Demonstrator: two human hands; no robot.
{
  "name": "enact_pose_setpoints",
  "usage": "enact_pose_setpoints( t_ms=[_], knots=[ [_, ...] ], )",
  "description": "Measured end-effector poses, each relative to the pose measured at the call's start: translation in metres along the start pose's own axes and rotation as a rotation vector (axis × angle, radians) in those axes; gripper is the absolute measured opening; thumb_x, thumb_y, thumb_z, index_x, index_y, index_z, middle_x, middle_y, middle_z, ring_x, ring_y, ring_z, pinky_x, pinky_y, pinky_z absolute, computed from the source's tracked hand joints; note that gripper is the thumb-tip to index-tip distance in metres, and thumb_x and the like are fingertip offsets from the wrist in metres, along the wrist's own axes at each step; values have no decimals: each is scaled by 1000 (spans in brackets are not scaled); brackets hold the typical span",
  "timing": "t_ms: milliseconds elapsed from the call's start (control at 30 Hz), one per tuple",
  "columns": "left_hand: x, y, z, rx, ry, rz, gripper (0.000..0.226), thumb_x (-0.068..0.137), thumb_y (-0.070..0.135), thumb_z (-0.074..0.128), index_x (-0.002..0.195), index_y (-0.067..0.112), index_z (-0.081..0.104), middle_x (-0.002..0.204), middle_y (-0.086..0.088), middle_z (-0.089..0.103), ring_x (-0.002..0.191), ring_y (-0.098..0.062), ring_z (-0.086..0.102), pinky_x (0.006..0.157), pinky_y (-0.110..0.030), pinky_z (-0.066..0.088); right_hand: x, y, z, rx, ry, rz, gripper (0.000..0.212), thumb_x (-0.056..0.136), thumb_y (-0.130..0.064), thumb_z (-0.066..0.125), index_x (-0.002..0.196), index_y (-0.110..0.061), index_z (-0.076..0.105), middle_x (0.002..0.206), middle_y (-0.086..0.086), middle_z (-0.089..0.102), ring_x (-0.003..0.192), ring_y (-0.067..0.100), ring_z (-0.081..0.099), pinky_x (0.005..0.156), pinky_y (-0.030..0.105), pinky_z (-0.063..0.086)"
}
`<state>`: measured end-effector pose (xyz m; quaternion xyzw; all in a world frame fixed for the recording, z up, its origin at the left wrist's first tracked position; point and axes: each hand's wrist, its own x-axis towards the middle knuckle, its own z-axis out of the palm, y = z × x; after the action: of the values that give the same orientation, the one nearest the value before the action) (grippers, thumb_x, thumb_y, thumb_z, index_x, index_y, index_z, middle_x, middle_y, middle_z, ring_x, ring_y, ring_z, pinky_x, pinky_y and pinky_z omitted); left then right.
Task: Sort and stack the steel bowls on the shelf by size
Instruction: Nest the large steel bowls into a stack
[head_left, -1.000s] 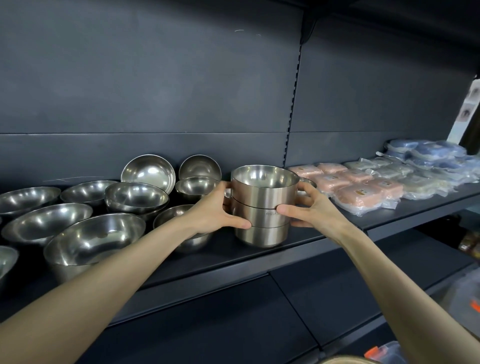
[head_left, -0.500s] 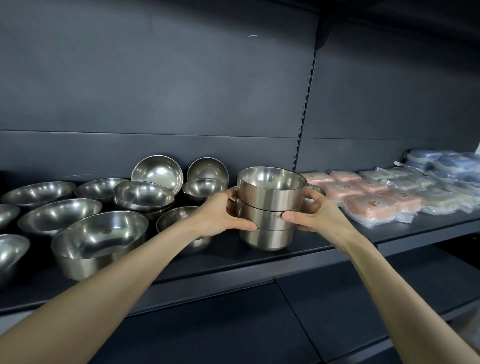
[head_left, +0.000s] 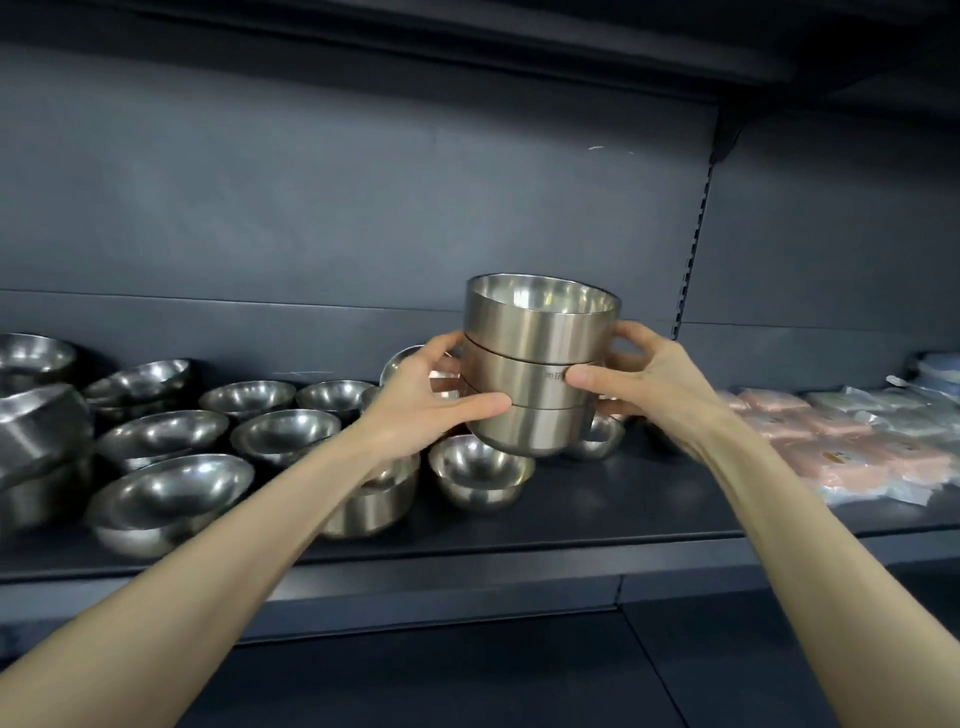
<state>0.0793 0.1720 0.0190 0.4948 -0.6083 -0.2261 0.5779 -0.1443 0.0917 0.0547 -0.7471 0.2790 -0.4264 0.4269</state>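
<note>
The left hand (head_left: 431, 397) and right hand (head_left: 652, 382) clasp the upright stack of 3 bowls (head_left: 540, 358) between them, above the shelf (head_left: 623, 512).

I am holding a stack (head_left: 535, 353) of three straight-walled steel bowls, nested mouth-up and tilting slightly, between my left grip (head_left: 415, 400) and right grip (head_left: 649, 384), above the shelf (head_left: 597, 512). Rounded bowls (head_left: 280, 436) of mixed sizes are sitting loose on the shelf to its left, some nested.

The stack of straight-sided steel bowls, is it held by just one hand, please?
No, the left hand and the right hand both grip the stack from opposite sides.
</note>
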Motion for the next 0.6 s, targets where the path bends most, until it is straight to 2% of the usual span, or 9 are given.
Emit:
enact_pose_setpoints(
  t_ms=[100, 200, 267, 367, 467, 600],
  knots=[
    [-26, 12, -37, 1, 24, 20, 77, 66, 25, 82, 134, 27, 48, 108, 4, 64, 90, 5, 65, 69, -15, 52, -7, -23, 36, -14, -33, -31, 100, 38, -51, 85, 129, -25, 52, 95, -5, 76, 89, 13, 73, 81, 34, 59],
    [-59, 22, -76, -2, 65, 18, 74, 69, 20, 83, 135, 24, 49, 109, 5, 63, 91, 3, 65, 69, -16, 53, -21, -44, 77, -15, -59, -53, 100, 37, -53, 85, 128, -27, 53, 93, -7, 76, 88, 14, 73, 82, 38, 59],
    [-84, 28, -103, 9, 84, 22, 71, 68, 20, 83, 132, 27, 51, 106, 8, 64, 91, 1, 65, 68, -16, 53, -33, -57, 108, -5, -67, -62, 100, 36, -54, 84, 127, -28, 53, 94, -7, 76, 88, 13, 73, 79, 35, 60],
    [-127, 33, -146, 34, 92, 14, 73, 63, 29, 86, 127, 36, 52, 98, 12, 67, 97, -7, 64, 77, -22, 54, -54, -72, 155, 29, -92, -67, 92, 36, -52, 85, 121, -30, 56, 91, -10, 76, 86, 8, 72, 70, 27, 60],
    [-168, 36, -182, 51, 90, 24, 64, 63, 30, 83, 119, 42, 55, 86, 23, 68, 86, 2, 64, 70, -12, 50, -74, -83, 198, 48, -112, -69, 85, 39, -52, 86, 116, -32, 58, 89, -14, 75, 85, 5, 72, 67, 23, 59],
    [-208, 46, -221, 46, 139, 1, 57, 71, 18, 81, 110, 48, 54, 88, 20, 69, 81, 2, 66, 65, -13, 51, -88, -100, 244, 69, -156, -56, 77, 43, -48, 89, 113, -35, 59, 96, -8, 76, 94, 10, 71, 76, 31, 60]
  ],
)
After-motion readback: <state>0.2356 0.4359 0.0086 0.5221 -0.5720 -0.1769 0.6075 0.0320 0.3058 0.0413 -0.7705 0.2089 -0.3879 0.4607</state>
